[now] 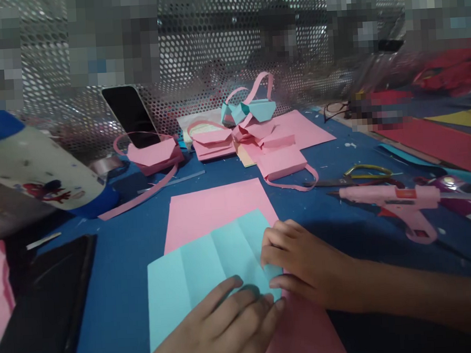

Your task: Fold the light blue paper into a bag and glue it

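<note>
A light blue sheet of paper (170, 290) with several parallel creases lies on top of a pink sheet of paper (217, 204). My left hand (231, 324) rests on the lower part of the blue sheet, its fingers stretched toward the right edge. At that right edge, my right hand (303, 262) has its fingers curled over the paper, pinching it between thumb and fingers. The part of the edge under both hands is hidden.
Small folded paper bags in pink (286, 160) and light blue (261, 110) stand at the back. On the right lie a pink glue gun (390, 197) and scissors (365, 170). A bottle (49, 165), a phone (132, 116) and a black tray-like object (48, 297) occupy the left.
</note>
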